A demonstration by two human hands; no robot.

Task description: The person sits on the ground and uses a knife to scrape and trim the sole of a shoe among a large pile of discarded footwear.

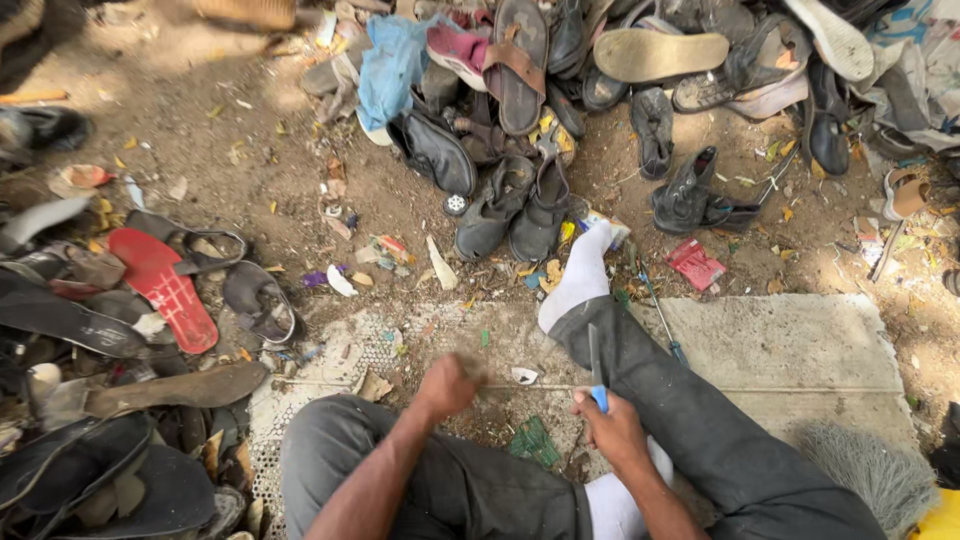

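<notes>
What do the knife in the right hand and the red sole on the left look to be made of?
The knife looks like dull grey metal, with a glossy blue handle, probably plastic. The right hand grips that handle. The red sole looks like matte rubber or foam: its surface is ribbed, dusty and worn.

Two hands: left hand fisted at 6 o'clock, right hand gripping one blue-handled knife. Two white-socked feet: one near centre, one at 6 o'clock. One red insole at 9 o'clock. One tan sole at 12 o'clock. One blue plastic bag at 12 o'clock. Two dark shoes side by side just above centre. One black boot at 2 o'clock. One red wrapper at 3 o'clock. One grey brush at 4 o'clock. Heaped footwear at 12 and 8 o'clock: too tangled to count.
</notes>
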